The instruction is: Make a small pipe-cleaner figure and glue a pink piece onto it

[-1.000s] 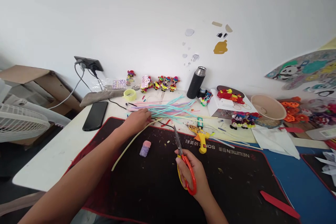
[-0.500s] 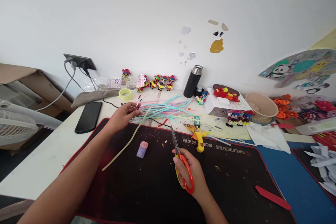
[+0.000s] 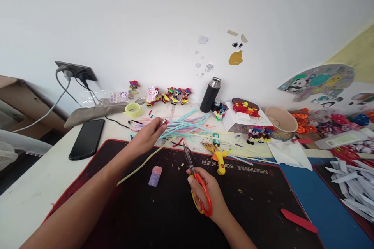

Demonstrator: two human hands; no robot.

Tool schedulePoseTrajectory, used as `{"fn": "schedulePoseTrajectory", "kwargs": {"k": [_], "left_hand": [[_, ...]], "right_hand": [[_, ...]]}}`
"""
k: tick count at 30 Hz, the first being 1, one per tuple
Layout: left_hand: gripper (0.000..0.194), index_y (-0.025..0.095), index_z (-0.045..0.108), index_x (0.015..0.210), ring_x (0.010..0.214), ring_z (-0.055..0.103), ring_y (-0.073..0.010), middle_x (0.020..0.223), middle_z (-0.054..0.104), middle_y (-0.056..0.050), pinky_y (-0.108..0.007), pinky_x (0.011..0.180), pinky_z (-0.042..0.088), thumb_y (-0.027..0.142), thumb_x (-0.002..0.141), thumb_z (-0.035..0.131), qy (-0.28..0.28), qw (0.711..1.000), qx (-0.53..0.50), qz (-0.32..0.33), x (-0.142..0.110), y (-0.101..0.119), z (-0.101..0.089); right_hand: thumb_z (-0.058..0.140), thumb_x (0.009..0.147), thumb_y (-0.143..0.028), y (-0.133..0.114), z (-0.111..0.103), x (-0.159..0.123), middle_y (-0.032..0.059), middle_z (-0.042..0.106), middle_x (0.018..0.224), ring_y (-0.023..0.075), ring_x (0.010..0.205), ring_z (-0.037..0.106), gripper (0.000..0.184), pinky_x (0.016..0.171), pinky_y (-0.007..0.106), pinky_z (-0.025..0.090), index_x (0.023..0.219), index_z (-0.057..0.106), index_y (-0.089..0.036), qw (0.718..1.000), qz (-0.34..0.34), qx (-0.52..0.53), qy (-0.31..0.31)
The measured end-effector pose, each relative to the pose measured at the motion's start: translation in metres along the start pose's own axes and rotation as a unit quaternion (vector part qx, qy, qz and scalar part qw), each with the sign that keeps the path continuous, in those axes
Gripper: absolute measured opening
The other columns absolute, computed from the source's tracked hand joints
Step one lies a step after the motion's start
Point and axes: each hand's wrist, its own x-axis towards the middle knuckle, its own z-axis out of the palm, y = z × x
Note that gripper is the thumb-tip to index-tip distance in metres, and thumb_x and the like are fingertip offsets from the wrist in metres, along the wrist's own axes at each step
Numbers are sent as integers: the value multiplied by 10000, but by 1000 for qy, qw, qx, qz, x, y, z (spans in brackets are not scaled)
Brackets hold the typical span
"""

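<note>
My right hand (image 3: 206, 192) is wrapped round the red and yellow handles of a pair of scissors (image 3: 189, 159), whose blades point up and away and look nearly closed. My left hand (image 3: 150, 134) is in a pinch over a heap of pastel pipe cleaners (image 3: 188, 126). A small shiny reddish item (image 3: 164, 122) shows at its fingertips; its kind cannot be made out. One pale yellow pipe cleaner (image 3: 142, 166) runs across the black mat (image 3: 140, 218) below that hand. Between the hands lies a short pink and purple fuzzy piece (image 3: 155, 176).
A yellow glue gun (image 3: 218, 157) rests beyond the scissors. Small fuzzy figures (image 3: 177, 96) and a black flask (image 3: 210, 95) stand along the wall. A phone (image 3: 87, 139) lies left, a red strip (image 3: 298, 220) right. White paper strips (image 3: 355, 186) are heaped at far right.
My left hand has moved right over the pipe cleaners with the small shiny item in its fingers. My right hand still holds the scissors. The whole view has shifted somewhat.
</note>
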Motion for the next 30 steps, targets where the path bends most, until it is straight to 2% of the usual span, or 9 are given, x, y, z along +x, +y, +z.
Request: {"fn": "schedulePoseTrajectory", "kwargs": {"k": [4,7,12,14,17,19,21,23,30], "left_hand": [[407,211,557,900,647,437,-158,705,470,38,-277,605,344,574,1018,414,20,999,-46,-2,-1,4,14],[392,202,591,940,612,444,-146,678,475,46,-270,597,369,556,1019,441,-14,993,-113,-9,-6,-6,29],[375,188,656,997,612,473,-125,738,544,24,-243,565,388,557,938,637,3,959,-281,-32,-11,-16,34],[368,181,674,1017,612,477,-116,742,556,15,-227,555,381,537,922,685,50,921,-385,-41,-9,-15,22],[334,175,680,1005,541,401,-79,684,464,48,-196,505,329,463,864,776,116,820,-556,-74,-4,-15,-3],[341,181,683,1063,528,381,-65,692,444,56,-181,485,297,370,818,826,144,786,-596,-78,-1,-17,-15],[331,195,680,1090,523,379,-66,698,456,51,-181,484,291,340,828,819,165,794,-580,-70,0,-19,-19],[306,199,679,1083,517,370,-72,692,467,45,-191,486,281,393,871,783,162,826,-536,-68,-1,-19,-14],[450,170,672,996,593,381,-107,686,459,35,-226,537,297,611,906,681,33,931,-359,-65,-11,-14,22]], "right_hand": [[675,839,-747,0,5,16,-120,441,431,75,280,336,685,310,189,276,1177,599,-156,999,-28,11,15],[679,841,-740,-4,8,30,-121,439,431,76,275,339,676,302,185,265,1173,599,-156,998,-46,23,37],[699,853,-692,-15,7,46,-109,472,481,75,293,381,625,316,181,290,1160,600,-157,996,-69,37,45],[699,853,-690,-15,7,48,-109,468,489,77,297,383,622,317,184,296,1161,603,-158,996,-68,43,51],[700,850,-701,-9,6,48,-102,475,507,76,298,385,643,319,191,303,1173,605,-154,996,-59,39,49],[702,854,-702,-4,5,48,-93,491,524,78,300,403,652,324,194,311,1190,606,-152,997,-60,28,43],[696,862,-702,0,6,47,-91,489,520,82,300,412,650,325,195,311,1198,611,-152,997,-62,22,43],[689,868,-701,1,7,45,-94,484,506,84,298,410,644,326,195,316,1198,614,-153,997,-64,21,45],[696,870,-668,-4,13,32,-95,492,498,81,306,397,601,324,185,322,1189,626,-163,996,-56,32,63]]}}
